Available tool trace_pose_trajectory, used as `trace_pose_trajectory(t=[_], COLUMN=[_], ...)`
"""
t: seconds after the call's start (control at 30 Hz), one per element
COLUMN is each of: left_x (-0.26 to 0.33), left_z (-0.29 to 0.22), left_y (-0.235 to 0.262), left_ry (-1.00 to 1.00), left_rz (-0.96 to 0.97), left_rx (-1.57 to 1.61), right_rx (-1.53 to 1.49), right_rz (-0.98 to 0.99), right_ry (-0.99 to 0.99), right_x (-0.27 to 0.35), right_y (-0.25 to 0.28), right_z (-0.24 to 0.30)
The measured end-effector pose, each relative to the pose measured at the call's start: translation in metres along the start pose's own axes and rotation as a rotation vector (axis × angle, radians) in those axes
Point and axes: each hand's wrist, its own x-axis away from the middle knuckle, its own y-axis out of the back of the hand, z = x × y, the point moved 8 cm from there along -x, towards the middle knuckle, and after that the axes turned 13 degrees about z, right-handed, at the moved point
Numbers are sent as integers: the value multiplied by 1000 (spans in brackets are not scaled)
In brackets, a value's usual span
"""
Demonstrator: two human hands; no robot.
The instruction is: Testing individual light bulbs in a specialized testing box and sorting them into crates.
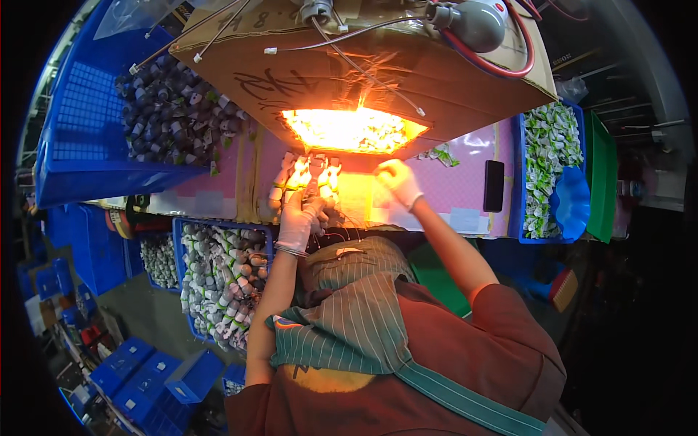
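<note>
Small parts (333, 182) at pink worktop (467, 180)

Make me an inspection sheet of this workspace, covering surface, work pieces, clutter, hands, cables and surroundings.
Surface: pink patterned tabletop, with whitish patches near its front edge.
Work pieces: small parts in a row before the glowing opening of a cardboard box.
Clutter: dark phone lying flat; loose green-and-white pieces.
Hands: gloved left hand at the small parts, its grip unclear; gloved right hand blurred before the opening, its hold unclear.
Cables: red cable looped on the box; thinner ones with white connectors.
Surroundings: blue crate of grey bulb-shaped parts at left; scalloped blue dish and green tray at right.
</note>
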Motion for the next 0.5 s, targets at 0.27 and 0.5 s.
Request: trace_pose_trajectory(t=[0.27, 0.5], left_x=[2, 1], left_z=[16, 9], left_y=[12, 7], left_ry=[96, 84], left_rz=[47, 49], left_rx=[-59, -131], right_rx=[736, 571], right_rz=[-222, -245], right_ry=[-425, -334], right_x=[33, 33], right_y=[113, 82], right_z=[-85, -96])
